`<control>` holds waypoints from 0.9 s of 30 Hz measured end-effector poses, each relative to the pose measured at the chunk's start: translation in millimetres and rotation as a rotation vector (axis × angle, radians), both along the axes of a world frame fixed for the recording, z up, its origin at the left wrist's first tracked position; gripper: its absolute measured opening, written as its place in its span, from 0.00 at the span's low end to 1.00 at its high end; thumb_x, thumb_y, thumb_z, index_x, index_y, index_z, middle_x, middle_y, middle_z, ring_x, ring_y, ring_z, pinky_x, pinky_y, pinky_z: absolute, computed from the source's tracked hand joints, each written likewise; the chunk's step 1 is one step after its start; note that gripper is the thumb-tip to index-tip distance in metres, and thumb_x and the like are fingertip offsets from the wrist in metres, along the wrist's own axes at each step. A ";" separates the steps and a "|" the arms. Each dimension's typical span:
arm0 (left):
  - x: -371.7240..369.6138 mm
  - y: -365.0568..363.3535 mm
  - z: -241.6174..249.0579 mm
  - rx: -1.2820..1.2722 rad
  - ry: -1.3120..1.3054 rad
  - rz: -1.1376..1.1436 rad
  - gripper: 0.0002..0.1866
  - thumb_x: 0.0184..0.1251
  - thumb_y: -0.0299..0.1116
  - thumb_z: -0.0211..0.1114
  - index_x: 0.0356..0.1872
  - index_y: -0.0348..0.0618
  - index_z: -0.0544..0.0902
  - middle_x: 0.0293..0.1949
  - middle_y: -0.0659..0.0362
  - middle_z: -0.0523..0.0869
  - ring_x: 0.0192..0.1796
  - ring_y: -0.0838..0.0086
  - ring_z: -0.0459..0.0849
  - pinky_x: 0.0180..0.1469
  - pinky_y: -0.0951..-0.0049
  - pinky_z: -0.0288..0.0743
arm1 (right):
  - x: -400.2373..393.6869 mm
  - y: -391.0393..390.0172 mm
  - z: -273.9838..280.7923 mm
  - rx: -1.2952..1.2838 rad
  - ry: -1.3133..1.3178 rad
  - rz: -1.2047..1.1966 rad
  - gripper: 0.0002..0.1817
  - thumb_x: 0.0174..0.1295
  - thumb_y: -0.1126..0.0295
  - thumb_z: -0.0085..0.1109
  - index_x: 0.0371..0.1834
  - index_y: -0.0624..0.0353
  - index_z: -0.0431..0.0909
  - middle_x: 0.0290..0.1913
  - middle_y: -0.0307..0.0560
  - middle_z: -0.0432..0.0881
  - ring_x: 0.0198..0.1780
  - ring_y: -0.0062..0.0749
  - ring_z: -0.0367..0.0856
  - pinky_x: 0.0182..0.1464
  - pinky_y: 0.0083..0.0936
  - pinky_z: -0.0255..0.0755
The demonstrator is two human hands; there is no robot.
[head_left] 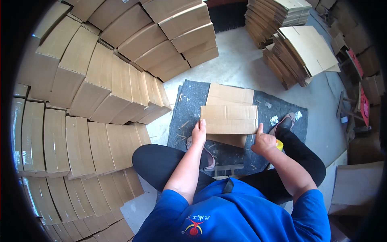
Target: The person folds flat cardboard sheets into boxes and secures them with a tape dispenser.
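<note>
A closed cardboard box (229, 119) lies before me between my legs, on top of flat cardboard (230, 95) that shows beyond and below it. My left hand (198, 135) grips the box's left side, thumb up along the edge. At the right end is my right hand (264, 142), its index finger stretched up beside the box's edge and the other fingers curled. A yellow curved rim, apparently a tape roll (279, 144), shows at the outer side of that hand, which hides most of it.
A dark mat (186, 105) with scraps lies under the work and my feet. Stacked closed cartons (94, 84) rise at the left and far side. Piles of flattened cardboard (308, 48) stand at the far right. Red-topped stools (364, 105) are by the right edge.
</note>
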State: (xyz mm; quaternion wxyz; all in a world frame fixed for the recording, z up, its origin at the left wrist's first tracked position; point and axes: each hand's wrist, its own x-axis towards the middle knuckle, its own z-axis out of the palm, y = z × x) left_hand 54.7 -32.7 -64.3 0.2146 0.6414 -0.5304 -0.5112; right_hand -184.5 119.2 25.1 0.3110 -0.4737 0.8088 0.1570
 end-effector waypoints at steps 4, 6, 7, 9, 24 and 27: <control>3.1 -5.3 -2.1 0.329 0.237 0.077 0.40 0.72 0.68 0.52 0.76 0.54 0.64 0.71 0.56 0.72 0.72 0.59 0.68 0.68 0.39 0.61 | 6.0 6.1 -6.9 0.114 -0.131 -0.146 0.61 0.52 0.44 0.65 0.82 0.59 0.39 0.57 0.55 0.84 0.57 0.43 0.85 0.58 0.33 0.77; 0.5 -2.1 3.7 0.354 0.260 0.111 0.40 0.73 0.67 0.51 0.76 0.54 0.63 0.71 0.56 0.71 0.71 0.60 0.68 0.69 0.43 0.62 | 6.3 14.4 -37.8 0.033 -0.246 -0.296 0.63 0.49 0.39 0.66 0.82 0.59 0.42 0.60 0.60 0.82 0.60 0.48 0.83 0.63 0.33 0.75; 1.4 0.5 3.5 0.349 0.281 0.107 0.39 0.73 0.67 0.51 0.76 0.54 0.63 0.72 0.56 0.71 0.72 0.60 0.68 0.69 0.44 0.61 | 3.3 20.7 -56.1 -0.061 -0.320 -0.344 0.63 0.48 0.39 0.68 0.81 0.59 0.44 0.60 0.62 0.82 0.60 0.49 0.82 0.64 0.33 0.75; 7.7 -3.4 -22.6 0.277 0.265 0.044 0.39 0.74 0.67 0.50 0.77 0.54 0.62 0.72 0.56 0.70 0.73 0.61 0.66 0.70 0.44 0.60 | 0.9 21.3 -69.3 -0.188 -0.419 -0.432 0.62 0.45 0.40 0.71 0.80 0.61 0.50 0.60 0.63 0.81 0.61 0.49 0.82 0.64 0.33 0.74; 10.2 27.6 115.4 -0.539 0.862 -0.002 0.35 0.79 0.50 0.53 0.75 0.38 0.57 0.79 0.49 0.55 0.79 0.64 0.53 0.79 0.59 0.46 | -28.8 -22.6 36.3 -0.886 -0.682 -0.454 0.43 0.47 0.64 0.73 0.70 0.58 0.67 0.49 0.53 0.84 0.49 0.35 0.84 0.52 0.30 0.78; 6.1 30.1 186.8 -0.879 0.861 -0.190 0.43 0.73 0.56 0.57 0.78 0.42 0.51 0.82 0.46 0.42 0.82 0.58 0.44 0.79 0.53 0.42 | -28.8 -49.1 106.9 -1.150 -0.809 -0.380 0.37 0.49 0.70 0.72 0.65 0.62 0.70 0.51 0.51 0.85 0.54 0.34 0.82 0.60 0.32 0.74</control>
